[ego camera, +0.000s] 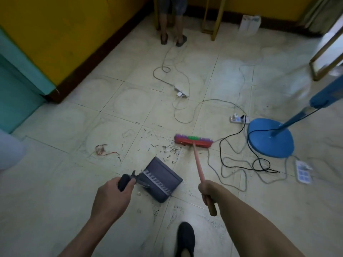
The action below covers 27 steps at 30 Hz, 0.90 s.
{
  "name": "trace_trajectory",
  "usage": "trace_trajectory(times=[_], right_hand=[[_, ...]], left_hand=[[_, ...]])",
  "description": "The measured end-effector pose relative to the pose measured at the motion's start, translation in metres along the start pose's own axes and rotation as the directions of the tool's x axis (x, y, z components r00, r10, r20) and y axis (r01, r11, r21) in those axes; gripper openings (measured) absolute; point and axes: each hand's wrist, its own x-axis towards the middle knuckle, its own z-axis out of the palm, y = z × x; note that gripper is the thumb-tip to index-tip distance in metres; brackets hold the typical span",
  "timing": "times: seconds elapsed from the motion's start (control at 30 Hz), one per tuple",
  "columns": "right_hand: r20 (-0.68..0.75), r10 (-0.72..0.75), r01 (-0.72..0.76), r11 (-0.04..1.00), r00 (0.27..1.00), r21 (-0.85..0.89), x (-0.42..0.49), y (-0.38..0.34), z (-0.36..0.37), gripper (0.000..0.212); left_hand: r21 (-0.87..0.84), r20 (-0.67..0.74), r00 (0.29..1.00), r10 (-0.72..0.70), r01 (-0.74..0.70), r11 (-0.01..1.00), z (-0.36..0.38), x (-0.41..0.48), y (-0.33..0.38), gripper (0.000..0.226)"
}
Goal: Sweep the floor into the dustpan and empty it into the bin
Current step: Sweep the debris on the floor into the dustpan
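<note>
Two hands, both occupied. Your left hand [111,195] is wrapped round the dark grip [124,181] of the dustpan [163,175]. Your right hand [207,191] is closed round the pink broom stick [197,164] near its upper end.

Position: the dustpan sits low on the tiled floor [61,182], just ahead of your left hand. Its handle points back towards you and its open lip faces away and to the right. Whether the lip touches the tile cannot be told.

Key relation: the debris [167,149], small sticks and grit, lies between the broom head [193,141] and the dustpan lip. The stick runs from your right hand forward and slightly left. The head lies crosswise to it, on the far-right side of the pile. Judgement: a pull along the stick, back and left, would carry the pile towards the lip.

Stray items: more sticks and a red tangle of thread [101,150] lie well to the left, outside that line, and will likely need a separate pass.

Hazard: black and grey cables [232,165] loop just right of the stick, near a blue fan base [270,140]. Keep the head clear of them.

Progress: early, pile not yet in the pan. No bin in view.
</note>
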Motion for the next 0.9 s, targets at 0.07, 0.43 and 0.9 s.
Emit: trace_trajectory(times=[0.07, 0.43, 0.9], right_hand=[[0.038, -0.006, 0.006, 1.000, 0.999, -0.002, -0.018, 0.007, 0.023, 0.030], [0.215, -0.075, 0.050, 0.992, 0.974, 0.119, -0.127, 0.026, 0.134, 0.022], [0.026, -0.207, 0.171, 0.868, 0.978, 0.467, -0.114, -0.025, 0.004, 0.013]], left_hand=[[-0.019, 0.004, 1.000, 0.002, -0.002, 1.000, -0.012, -0.007, -0.022, 0.036], [-0.070, 0.022, 1.000, -0.007, 0.009, 0.997, -0.086, -0.043, -0.105, 0.034], [-0.058, -0.004, 1.000, -0.006, 0.006, 0.998, -0.082, -0.003, -0.060, 0.036]])
